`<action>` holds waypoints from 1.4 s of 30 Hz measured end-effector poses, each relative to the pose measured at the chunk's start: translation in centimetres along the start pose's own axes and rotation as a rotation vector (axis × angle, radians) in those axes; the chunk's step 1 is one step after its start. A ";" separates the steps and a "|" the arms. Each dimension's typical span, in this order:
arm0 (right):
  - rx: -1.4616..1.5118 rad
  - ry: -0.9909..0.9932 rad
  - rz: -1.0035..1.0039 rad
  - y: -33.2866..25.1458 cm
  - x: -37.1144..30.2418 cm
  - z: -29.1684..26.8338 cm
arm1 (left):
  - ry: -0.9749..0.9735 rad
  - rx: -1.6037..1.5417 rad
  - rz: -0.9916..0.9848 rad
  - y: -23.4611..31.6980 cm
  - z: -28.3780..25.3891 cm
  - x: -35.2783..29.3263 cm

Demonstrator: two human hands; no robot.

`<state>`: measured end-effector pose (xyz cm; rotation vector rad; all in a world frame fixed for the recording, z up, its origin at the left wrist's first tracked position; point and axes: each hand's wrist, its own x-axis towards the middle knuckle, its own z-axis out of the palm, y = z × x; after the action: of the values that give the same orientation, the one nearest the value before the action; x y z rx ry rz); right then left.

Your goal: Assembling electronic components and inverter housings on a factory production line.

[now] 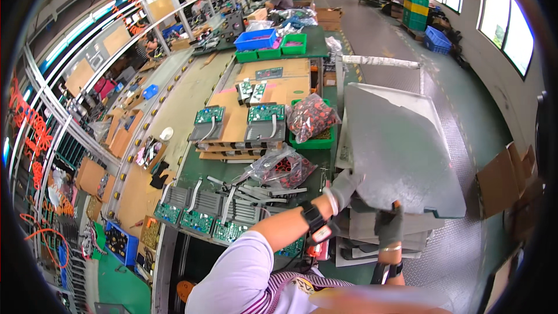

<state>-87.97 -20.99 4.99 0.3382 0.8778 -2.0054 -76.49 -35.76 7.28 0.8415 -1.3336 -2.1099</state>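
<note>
A large grey sheet (401,151) with irregular edges lies tilted over a stack of similar sheets (381,238) at my right side. My left hand (347,188), in a grey glove, is closed at the sheet's near left edge; some of its fingers are hidden. At the near edge, my right hand (389,227), also gloved, pinches the sheet, with an orange-tipped digit on top. Left of my hands, a row of grey ribbed heatsinks with green circuit boards (197,221) runs along the bench. Loose grey metal strips (256,191) lie beside them.
A plastic bag of red and black parts (285,168) rests on the green bench, and another bag (312,117) sits on a green bin (317,142). Finished-looking boards stand on cardboard (232,134). A white-wrapped rail (381,61) rises behind the sheet. Open cartons (505,180) stand right.
</note>
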 end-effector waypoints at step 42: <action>-0.934 -0.764 -0.271 26.5 -16.2 27.4 | 1.241 0.347 0.283 10.0 -62.0 -47.2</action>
<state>-54.53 -39.20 21.25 -1.0381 1.2394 -1.5101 1.61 -44.52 7.07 1.5914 -0.9738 -0.7689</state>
